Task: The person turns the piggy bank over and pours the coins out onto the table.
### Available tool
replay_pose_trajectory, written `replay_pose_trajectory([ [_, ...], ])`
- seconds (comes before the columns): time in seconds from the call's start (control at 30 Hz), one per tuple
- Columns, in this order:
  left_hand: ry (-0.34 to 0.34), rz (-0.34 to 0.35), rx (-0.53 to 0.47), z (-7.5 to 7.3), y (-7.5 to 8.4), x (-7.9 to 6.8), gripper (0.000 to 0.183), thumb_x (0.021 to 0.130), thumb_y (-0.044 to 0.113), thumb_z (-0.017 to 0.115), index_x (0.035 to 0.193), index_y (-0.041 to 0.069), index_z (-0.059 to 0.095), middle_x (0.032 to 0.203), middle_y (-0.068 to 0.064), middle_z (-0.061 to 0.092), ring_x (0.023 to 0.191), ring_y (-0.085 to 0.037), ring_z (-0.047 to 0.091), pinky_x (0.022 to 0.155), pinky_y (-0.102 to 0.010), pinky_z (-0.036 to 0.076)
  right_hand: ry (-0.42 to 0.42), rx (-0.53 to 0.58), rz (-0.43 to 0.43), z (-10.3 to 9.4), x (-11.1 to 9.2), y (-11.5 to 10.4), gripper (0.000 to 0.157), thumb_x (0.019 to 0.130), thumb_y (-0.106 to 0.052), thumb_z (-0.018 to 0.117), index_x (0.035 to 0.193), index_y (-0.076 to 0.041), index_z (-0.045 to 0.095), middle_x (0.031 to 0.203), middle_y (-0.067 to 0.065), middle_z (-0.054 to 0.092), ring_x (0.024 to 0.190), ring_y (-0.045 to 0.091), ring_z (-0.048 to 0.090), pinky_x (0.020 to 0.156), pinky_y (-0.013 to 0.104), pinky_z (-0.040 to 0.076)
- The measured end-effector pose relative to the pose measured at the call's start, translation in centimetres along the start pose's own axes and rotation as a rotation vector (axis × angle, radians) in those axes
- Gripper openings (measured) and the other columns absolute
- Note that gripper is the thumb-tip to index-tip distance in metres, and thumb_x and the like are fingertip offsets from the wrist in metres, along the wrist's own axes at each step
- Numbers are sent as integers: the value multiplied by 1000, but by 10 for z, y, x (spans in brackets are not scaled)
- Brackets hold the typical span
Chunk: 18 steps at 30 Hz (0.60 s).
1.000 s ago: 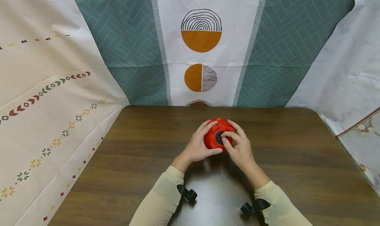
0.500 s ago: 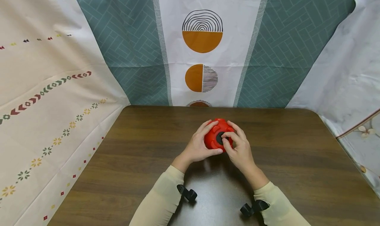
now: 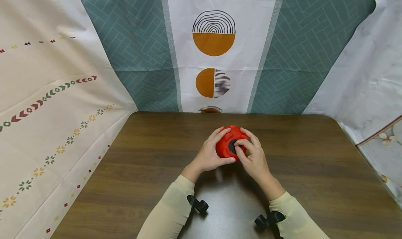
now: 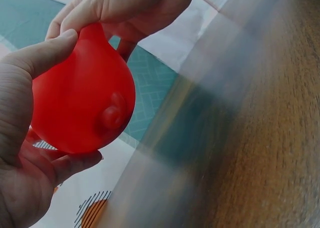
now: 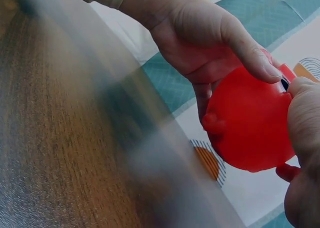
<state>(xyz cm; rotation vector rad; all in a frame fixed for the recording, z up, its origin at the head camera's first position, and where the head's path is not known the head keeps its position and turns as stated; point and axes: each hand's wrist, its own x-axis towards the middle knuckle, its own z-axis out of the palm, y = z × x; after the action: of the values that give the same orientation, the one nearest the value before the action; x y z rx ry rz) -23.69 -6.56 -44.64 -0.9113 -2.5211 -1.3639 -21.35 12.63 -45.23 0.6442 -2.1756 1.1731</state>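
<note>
A red rubbery ball [image 3: 222, 147] with raised knobs is held up over the table between both hands. On its near face in the head view is a round black centre [image 3: 231, 146]. My left hand [image 3: 209, 156] wraps the ball's left side, thumb below and fingers over the top. My right hand [image 3: 255, 159] has thumb and index finger pinched at the black centre, while another finger lies along the ball's upper right edge. Seen from the left wrist, the ball [image 4: 85, 97] tapers toward the right hand's fingers [image 4: 87, 12], and a small knob [image 4: 114, 115] sticks out.
The brown wooden table [image 3: 150, 169] spreads beneath both forearms. Behind it hangs a green and white patterned cloth [image 3: 144, 50], with pale cloths [image 3: 47, 134] at the sides. A black camera mount [image 3: 201, 206] sits at each wrist.
Both hands keep the same hold on the ball, which stays in place. The head view has shifted only slightly.
</note>
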Motion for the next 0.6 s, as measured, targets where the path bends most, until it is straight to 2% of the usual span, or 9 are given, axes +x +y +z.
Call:
replay_pose_trajectory([
  [0.27,-7,-6,-16,0,0,0,88,75,40,81,147,40,32,154,4,26,131,-20,39,94,-34,48,-11,6,8,-1,0,1,8,88,-9,67,93,-16,68,140,6,49,126,27,43,84,34,53],
  [0.47,-6,-1,-15,0,0,0,87,75,39,81,147,39,32,154,4,26,131,-20,39,93,-34,48,-7,12,12,-1,0,1,9,88,-9,67,92,-17,68,140,6,49,126,27,43,87,37,51],
  [0.6,-3,8,-12,0,-1,0,87,75,39,81,148,38,32,153,3,27,130,-21,40,93,-34,49,-3,24,16,-1,0,2,5,89,-12,67,92,-16,69,140,5,49,126,27,43,88,32,50],
])
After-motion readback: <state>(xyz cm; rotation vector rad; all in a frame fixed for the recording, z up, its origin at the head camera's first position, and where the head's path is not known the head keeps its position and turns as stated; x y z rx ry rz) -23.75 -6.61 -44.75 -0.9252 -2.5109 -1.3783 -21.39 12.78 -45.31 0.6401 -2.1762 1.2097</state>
